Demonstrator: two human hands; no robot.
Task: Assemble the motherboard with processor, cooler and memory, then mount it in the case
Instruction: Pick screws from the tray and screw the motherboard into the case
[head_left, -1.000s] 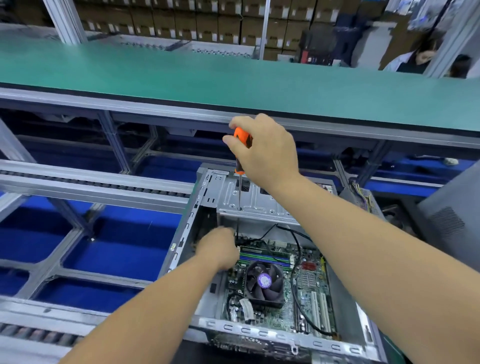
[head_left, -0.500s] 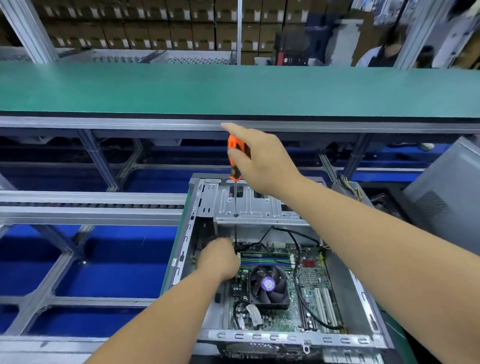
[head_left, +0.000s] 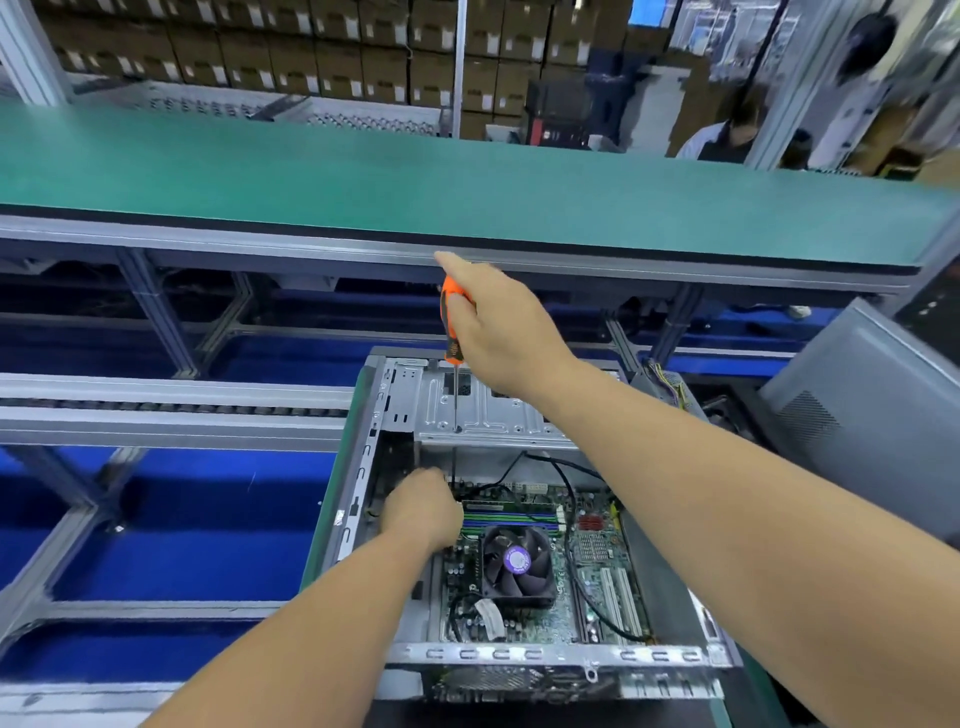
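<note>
An open grey computer case (head_left: 358, 467) lies in front of me with the green motherboard (head_left: 597, 571) inside it. A black cooler fan (head_left: 517, 564) with a purple label sits on the board, and memory sticks (head_left: 511, 519) lie just behind it. My right hand (head_left: 498, 327) grips the orange handle of a long screwdriver (head_left: 453, 332) held upright, its thin shaft reaching down to the board's far left corner. My left hand (head_left: 423, 512) is curled at that corner by the shaft's lower end. The tip and whatever the fingers hold are hidden.
A metal drive bay (head_left: 488, 410) spans the far end of the case. A green-topped bench (head_left: 467, 187) runs across behind. Conveyor rails (head_left: 171, 415) and blue trays (head_left: 182, 519) lie to the left. A grey case panel (head_left: 872, 410) stands at the right. A person (head_left: 722, 135) works in the background.
The view has tilted and shifted slightly. My right hand's forefinger has stretched out over the screwdriver's top. Both hands stay at the same spot on the case.
</note>
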